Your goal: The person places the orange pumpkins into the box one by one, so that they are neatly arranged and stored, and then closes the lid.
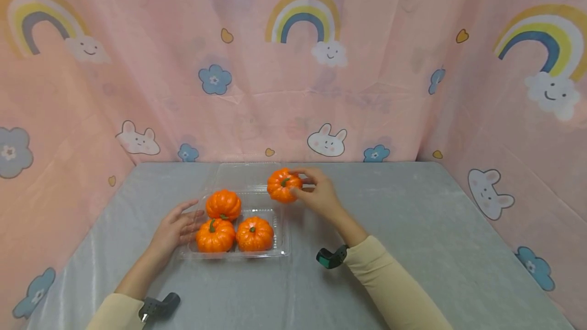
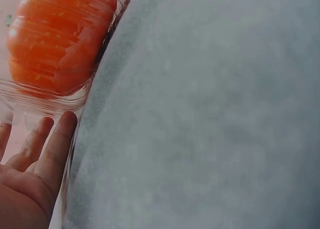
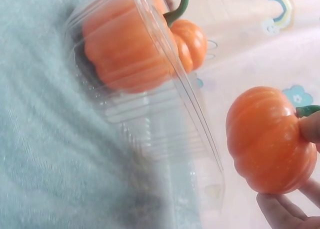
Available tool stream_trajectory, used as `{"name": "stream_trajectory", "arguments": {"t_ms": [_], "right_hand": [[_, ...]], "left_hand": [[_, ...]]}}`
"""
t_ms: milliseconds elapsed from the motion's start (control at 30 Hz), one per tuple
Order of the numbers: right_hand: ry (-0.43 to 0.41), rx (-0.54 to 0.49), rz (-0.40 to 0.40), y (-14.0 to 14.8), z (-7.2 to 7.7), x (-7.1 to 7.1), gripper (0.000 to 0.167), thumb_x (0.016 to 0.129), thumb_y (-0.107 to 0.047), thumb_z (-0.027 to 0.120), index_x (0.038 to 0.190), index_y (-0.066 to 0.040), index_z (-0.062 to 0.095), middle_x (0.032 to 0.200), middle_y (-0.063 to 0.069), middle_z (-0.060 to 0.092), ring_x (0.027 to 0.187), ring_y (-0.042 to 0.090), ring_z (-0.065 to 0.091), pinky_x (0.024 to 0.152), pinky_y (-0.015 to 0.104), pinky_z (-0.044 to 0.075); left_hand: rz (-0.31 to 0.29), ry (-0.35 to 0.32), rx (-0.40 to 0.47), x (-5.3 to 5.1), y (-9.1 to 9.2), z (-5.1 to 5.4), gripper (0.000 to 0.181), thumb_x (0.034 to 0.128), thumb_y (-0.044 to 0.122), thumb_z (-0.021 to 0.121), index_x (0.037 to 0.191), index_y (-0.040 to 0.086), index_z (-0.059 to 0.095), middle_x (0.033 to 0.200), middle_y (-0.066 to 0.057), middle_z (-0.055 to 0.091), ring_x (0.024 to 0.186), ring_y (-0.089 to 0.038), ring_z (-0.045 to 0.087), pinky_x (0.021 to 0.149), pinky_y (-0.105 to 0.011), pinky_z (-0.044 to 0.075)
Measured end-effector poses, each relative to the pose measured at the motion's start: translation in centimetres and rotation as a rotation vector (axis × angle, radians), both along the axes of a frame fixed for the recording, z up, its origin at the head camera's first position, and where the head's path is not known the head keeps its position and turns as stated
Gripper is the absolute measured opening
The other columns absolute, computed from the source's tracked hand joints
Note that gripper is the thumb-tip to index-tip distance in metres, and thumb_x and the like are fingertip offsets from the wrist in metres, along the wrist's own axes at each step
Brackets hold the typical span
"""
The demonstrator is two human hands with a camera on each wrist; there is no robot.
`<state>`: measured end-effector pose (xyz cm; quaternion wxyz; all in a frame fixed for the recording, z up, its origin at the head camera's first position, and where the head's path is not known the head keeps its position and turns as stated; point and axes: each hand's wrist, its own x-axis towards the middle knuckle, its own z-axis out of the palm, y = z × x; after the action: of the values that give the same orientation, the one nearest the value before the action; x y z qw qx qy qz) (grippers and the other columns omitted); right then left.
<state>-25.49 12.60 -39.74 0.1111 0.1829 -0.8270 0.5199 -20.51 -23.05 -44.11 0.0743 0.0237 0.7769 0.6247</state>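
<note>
A small orange toy pumpkin with a green stem is pinched between the thumb and fingers of my right hand. It hangs above the back right part of a clear plastic box. Inside the box sit three more orange pumpkins: one at the back left, one at the front left and one at the front right. My left hand rests against the box's left side, its fingers extended. In the left wrist view, fingertips touch the clear wall.
The box's clear lid lies folded back behind it. A grey cloth covers the table. Pink curtains with printed rainbows and rabbits stand behind and at both sides. Dark straps with devices circle both wrists.
</note>
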Motion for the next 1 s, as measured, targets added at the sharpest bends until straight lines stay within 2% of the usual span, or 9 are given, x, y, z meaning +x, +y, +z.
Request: {"name": "stream_trajectory", "arguments": {"t_ms": [167, 400, 600, 800, 1000], "right_hand": [[0.006, -0.005, 0.036, -0.8, 0.1, 0.0, 0.039, 0.081, -0.009, 0.072, 0.12, -0.008, 0.065, 0.121, 0.015, 0.06, 0.102, 0.034, 0.063, 0.085, 0.042, 0.057], [0.03, -0.013, 0.094, -1.9, -0.1, -0.1, 0.037, 0.081, -0.005, 0.071, 0.117, -0.007, 0.066, 0.121, 0.016, 0.059, 0.105, 0.034, 0.062, 0.085, 0.045, 0.057], [0.064, 0.042, 0.117, -2.8, 0.0, 0.1, 0.034, 0.08, -0.004, 0.07, 0.114, -0.008, 0.067, 0.123, 0.013, 0.059, 0.106, 0.03, 0.059, 0.083, 0.04, 0.058], [0.046, 0.087, 0.117, -3.4, -0.1, 0.2, 0.034, 0.081, -0.004, 0.069, 0.114, -0.012, 0.068, 0.126, 0.009, 0.059, 0.111, 0.026, 0.058, 0.085, 0.039, 0.057], [0.049, 0.118, 0.129, -3.9, -0.2, 0.3, 0.033, 0.081, -0.005, 0.069, 0.114, -0.011, 0.067, 0.127, 0.01, 0.057, 0.111, 0.026, 0.058, 0.085, 0.034, 0.057]], "left_hand": [[0.012, -0.012, 0.006, 0.0, 0.0, -0.1, 0.05, 0.1016, 0.019, 0.038, 0.149, 0.006, 0.029, 0.145, -0.03, 0.042, 0.092, 0.002, 0.064, 0.079, -0.021, 0.055], [0.009, -0.013, 0.0, -0.1, -0.1, -0.1, 0.05, 0.1017, 0.021, 0.039, 0.149, 0.008, 0.03, 0.145, -0.028, 0.043, 0.092, 0.002, 0.064, 0.08, -0.021, 0.055], [0.01, -0.012, 0.008, -0.2, -0.1, -0.2, 0.049, 0.102, 0.02, 0.038, 0.149, 0.008, 0.03, 0.145, -0.029, 0.042, 0.092, 0.002, 0.064, 0.08, -0.021, 0.055], [0.013, -0.005, 0.004, -0.2, -0.1, -0.2, 0.049, 0.1021, 0.021, 0.038, 0.149, 0.007, 0.03, 0.145, -0.029, 0.042, 0.092, 0.002, 0.064, 0.079, -0.021, 0.055], [0.009, -0.002, 0.011, -0.2, -0.1, -0.3, 0.049, 0.1024, 0.022, 0.039, 0.149, 0.007, 0.03, 0.144, -0.03, 0.042, 0.093, 0.002, 0.064, 0.08, -0.022, 0.055]]}}
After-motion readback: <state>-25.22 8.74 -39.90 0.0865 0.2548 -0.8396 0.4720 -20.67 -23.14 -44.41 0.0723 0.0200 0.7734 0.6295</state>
